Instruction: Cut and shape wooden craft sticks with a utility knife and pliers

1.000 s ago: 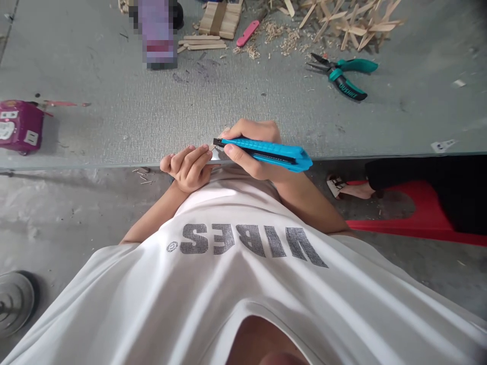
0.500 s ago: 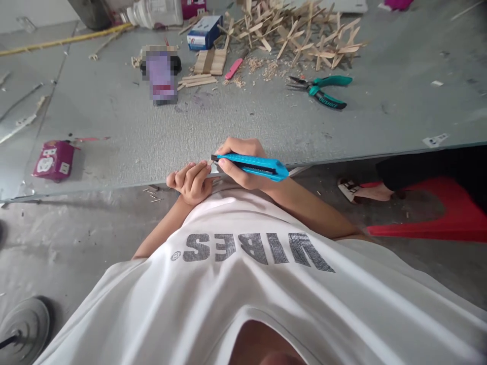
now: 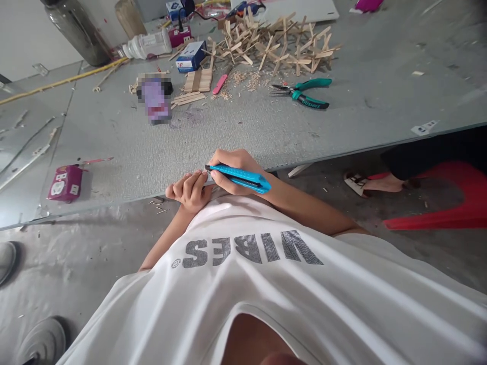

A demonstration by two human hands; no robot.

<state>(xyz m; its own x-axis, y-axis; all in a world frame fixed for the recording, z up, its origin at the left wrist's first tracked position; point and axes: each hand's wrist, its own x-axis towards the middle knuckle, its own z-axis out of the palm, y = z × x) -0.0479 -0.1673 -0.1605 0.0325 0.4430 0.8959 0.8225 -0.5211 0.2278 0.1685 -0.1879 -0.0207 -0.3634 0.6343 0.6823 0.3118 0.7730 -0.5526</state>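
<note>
At the table's near edge, close to my body, my right hand (image 3: pixel 236 170) grips a blue utility knife (image 3: pixel 243 178), its dark tip pointing left toward my other hand. Right beside that tip, my left hand (image 3: pixel 190 191) is closed with its fingers curled. Whatever it pinches is too small and hidden to make out. Beyond my hands lie several loose craft sticks (image 3: pixel 188 99), a bundle of craft sticks (image 3: pixel 198 81), a pink-handled knife (image 3: pixel 219 84) and wood shavings (image 3: pixel 239 77). Green-handled pliers (image 3: pixel 302 94) rest further right.
A heap of sticks joined into star shapes (image 3: pixel 274 45) stands at the back, near a blue box (image 3: pixel 190 56). A blurred purple item (image 3: pixel 155 99) and a magenta packet (image 3: pixel 64 182) sit left. Another person's sandalled foot (image 3: pixel 375 185) and a red stool (image 3: pixel 437 203) are at right.
The view has tilted up and shifted, showing more of the table's back. The utility knife's tip has come slightly closer to my left hand; both hands keep their grips.
</note>
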